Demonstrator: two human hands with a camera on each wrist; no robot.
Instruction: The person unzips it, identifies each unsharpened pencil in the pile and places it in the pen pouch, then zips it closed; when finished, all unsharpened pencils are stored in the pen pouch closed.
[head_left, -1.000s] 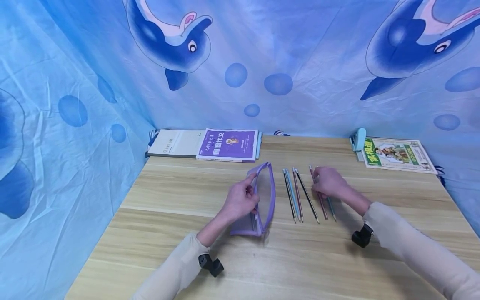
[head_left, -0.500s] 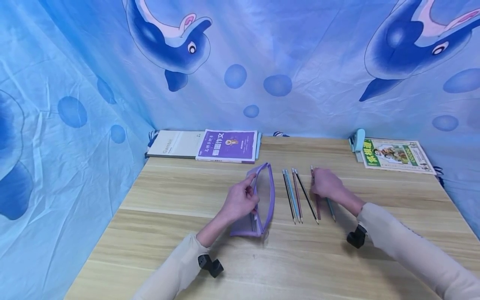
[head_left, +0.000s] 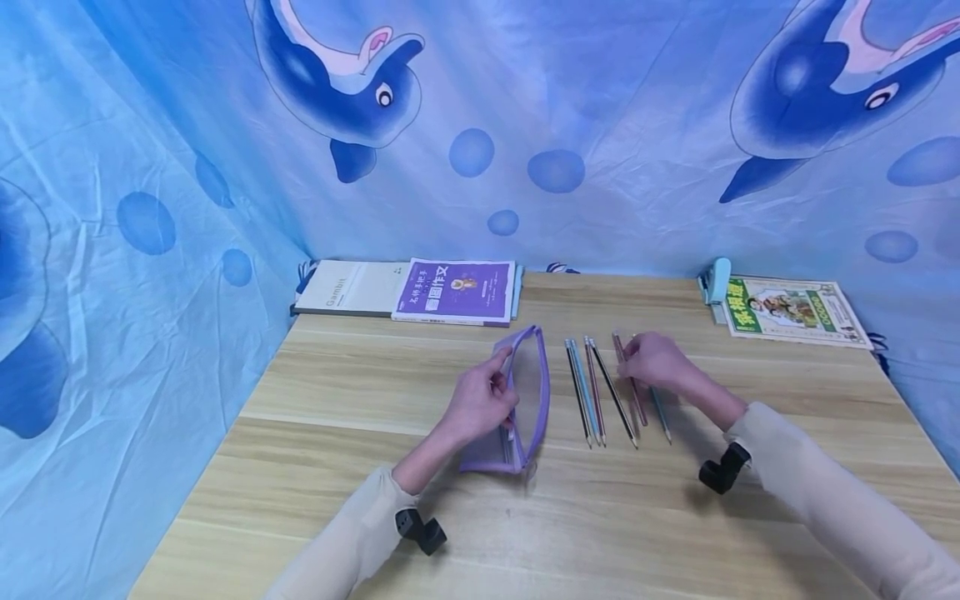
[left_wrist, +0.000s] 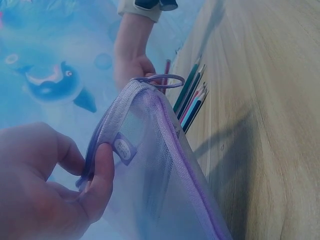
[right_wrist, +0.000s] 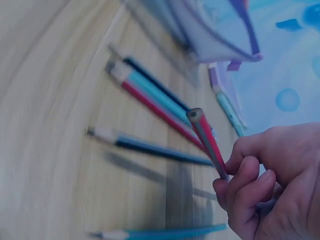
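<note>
My left hand (head_left: 480, 398) pinches the zippered edge of a purple mesh pencil pouch (left_wrist: 192, 185), which gapes toward the right. Thumb and finger meet at the zipper in the left wrist view. My right hand (head_left: 658, 362) holds a dark red striped pencil (right_wrist: 209, 137) between thumb and fingers, one end pointing out toward the wrist camera. Between the pouch and that hand lie a black pencil (head_left: 578, 392), a blue pencil (head_left: 588, 392), another red pencil (head_left: 596, 392) and a second black pencil (head_left: 613, 392). Under the right hand rests a blue-green pencil (head_left: 662, 414), partly hidden.
A purple book (head_left: 453, 292) overlaps a pale Gambit book (head_left: 352, 285) at the back left of the wooden table (head_left: 315, 400). Back right are a light blue stapler-like object (head_left: 718, 281) and an illustrated booklet (head_left: 798, 310). A blue dolphin-print cloth (head_left: 637, 100) hangs behind.
My right hand has picked up the dark red pencil; its lower end has swung left and risen slightly. The left hand and pouch have stayed in place.
</note>
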